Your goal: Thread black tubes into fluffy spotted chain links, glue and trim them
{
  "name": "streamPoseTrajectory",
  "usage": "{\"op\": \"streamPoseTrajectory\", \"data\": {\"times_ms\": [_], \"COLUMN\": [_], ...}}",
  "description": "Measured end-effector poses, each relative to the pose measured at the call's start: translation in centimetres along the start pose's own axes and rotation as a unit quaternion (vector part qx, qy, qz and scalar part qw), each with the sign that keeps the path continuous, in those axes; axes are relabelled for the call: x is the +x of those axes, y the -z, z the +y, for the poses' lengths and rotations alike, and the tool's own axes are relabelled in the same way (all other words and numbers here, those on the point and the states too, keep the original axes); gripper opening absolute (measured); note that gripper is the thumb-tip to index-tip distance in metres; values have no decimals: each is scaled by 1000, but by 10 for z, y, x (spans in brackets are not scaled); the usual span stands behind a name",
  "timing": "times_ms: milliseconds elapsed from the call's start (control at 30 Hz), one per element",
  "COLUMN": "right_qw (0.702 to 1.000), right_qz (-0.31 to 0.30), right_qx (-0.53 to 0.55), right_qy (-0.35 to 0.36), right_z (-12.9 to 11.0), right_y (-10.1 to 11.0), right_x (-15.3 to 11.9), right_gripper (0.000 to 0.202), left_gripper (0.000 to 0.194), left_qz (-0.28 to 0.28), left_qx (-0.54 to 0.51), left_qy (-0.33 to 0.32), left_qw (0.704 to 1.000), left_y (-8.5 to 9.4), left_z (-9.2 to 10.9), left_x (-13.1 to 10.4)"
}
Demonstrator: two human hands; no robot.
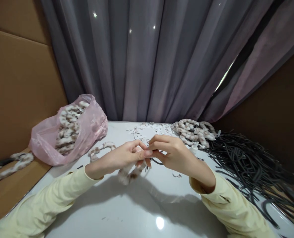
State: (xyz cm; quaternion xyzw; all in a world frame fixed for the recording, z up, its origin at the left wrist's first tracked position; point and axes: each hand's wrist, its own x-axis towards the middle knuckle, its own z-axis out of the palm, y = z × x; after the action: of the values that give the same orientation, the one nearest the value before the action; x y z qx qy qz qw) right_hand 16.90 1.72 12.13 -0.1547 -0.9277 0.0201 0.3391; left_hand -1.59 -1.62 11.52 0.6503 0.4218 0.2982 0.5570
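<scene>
Over the middle of the white table (pixel 107 211), my left hand (pixel 127 153) and my right hand (pixel 170 150) meet at the fingertips. A fluffy white-and-brown piece (pixel 130 175) hangs below my left hand, whose fingers are closed on it. My right hand is pinched beside my left thumb; what lies between its fingertips is too small to make out. A thin dark strip (pixel 158 161) shows just under the right fingers. Behind my left wrist lies another curved fluffy piece (pixel 94 152).
A pink plastic bag (pixel 46 142) of fluffy pieces stands at the left. Small metal-looking bits (pixel 137 130) are scattered at the back. Fluffy rings (pixel 190 130) and a heap of black strips (pixel 246 162) lie at the right. A grey curtain (pixel 142 66) hangs behind.
</scene>
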Motion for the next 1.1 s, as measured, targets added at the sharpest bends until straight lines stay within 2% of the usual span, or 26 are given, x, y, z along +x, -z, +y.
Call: {"op": "streamPoseTrajectory", "data": {"times_ms": [100,233,467,733,933,1100], "right_qw": [1000,999,998,998,996,996], "right_qz": [-8,-10,-39,-52,-56,-47], "right_qx": [8,21,38,-31,-68,-74], "right_qy": [-26,-35,-37,-9,11,23], "right_z": [-1,-3,1,3,-1,-2], "right_y": [2,4,15,23,28,30], "right_x": [0,1,4,-3,-4,-3], "right_gripper": [11,2,8,24,28,28], "left_gripper": [20,14,18,17,18,15], "left_qz": [23,66,115,154,206,244], "left_qx": [48,126,211,343,384,398], "left_qy": [-14,-98,-152,-227,-346,-395], "left_qw": [998,985,959,899,831,792], "left_y": [-6,-9,-9,-11,-11,-10], "left_z": [-2,-9,-13,-20,-25,-28], "left_x": [0,0,0,0,3,4]}}
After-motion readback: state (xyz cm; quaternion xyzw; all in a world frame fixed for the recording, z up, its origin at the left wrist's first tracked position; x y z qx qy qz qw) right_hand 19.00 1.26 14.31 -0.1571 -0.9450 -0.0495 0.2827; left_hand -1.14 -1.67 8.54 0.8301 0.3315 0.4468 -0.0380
